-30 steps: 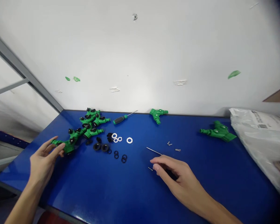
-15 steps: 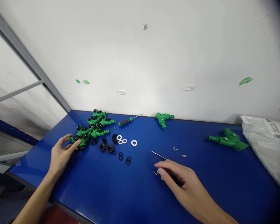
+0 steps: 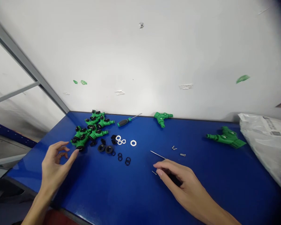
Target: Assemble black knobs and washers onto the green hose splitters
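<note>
Left hand (image 3: 55, 165) lifts away, fingers spread | green hose splitters (image 3: 90, 132) just beside it, a brush could scatter them | right hand (image 3: 184, 178), fingers pressed together by a thin steel rod (image 3: 157, 155) (any pinch hidden, cannot tell), which could slip

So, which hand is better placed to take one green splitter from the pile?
Left, I think: the left hand is open, its fingertips just beside the green plastic hose splitters. The right hand is far across the table, by a thin metal rod.

Single head-worn view, looking forward and down from the near edge of the flat blue-painted workbench (image 3: 224, 178). It faces the white-painted wall (image 3: 154, 56) behind that bench, close in, with most of the bench top in frame.
</note>
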Demonstrator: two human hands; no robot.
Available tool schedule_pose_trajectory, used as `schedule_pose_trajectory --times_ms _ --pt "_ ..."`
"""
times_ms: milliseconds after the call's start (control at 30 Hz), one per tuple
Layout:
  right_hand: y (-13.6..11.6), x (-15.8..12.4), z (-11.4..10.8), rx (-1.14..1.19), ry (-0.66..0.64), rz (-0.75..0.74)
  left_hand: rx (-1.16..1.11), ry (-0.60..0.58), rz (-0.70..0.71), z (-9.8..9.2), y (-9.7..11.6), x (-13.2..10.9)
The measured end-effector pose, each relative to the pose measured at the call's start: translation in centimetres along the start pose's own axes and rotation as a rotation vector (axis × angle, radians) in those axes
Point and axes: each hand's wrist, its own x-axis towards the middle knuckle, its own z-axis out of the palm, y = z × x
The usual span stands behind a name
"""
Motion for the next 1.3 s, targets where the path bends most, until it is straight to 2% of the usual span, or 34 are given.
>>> schedule_pose_trajectory --times_ms 67,133,233,367,500,667,833,933,1067,1133,1300 --pt "0.0 0.0 0.1 0.002 0.007 0.005 0.147 -0.114 0.222 0.6 1.4 -0.2" --pt "0.1 0.0 0.2 0.009 0.012 -0.009 0.245 -0.27 0.376 1.6 2.9 -0.3" --pt "0.2 0.0 0.4 0.011 0.005 -0.047 0.294 -0.474 0.486 3.4 4.8 -0.6" --pt "0.3 -0.1 0.6 -0.036 -0.006 -0.083 0.353 -0.672 0.542 5.5 5.8 -0.8" --pt "0.1 -0.2 0.5 -0.056 -0.013 -0.093 0.349 -0.673 0.547 6.0 5.7 -0.4" --pt "-0.3 -0.2 0.3 -0.041 -0.05 -0.066 0.376 -0.525 0.486 4.7 4.8 0.6" --pt "-0.4 -0.1 0.3 -0.03 -0.055 -0.06 0.405 -0.595 0.452 3.9 3.8 1.2" --pt "-0.4 -0.2 0.3 -0.023 -0.056 -0.063 0.391 -0.615 0.479 4.3 4.6 1.5" --pt "-0.5 -0.2 0.2 -0.017 -0.048 -0.071 0.339 -0.638 0.532 5.9 7.5 2.6" --pt "-0.6 -0.2 0.2 -0.015 -0.023 -0.075 0.318 -0.714 0.549 7.1 8.9 3.5" --pt "-0.7 -0.1 0.3 -0.006 0.027 -0.098 0.277 -0.775 0.602 11.8 11.5 5.2"
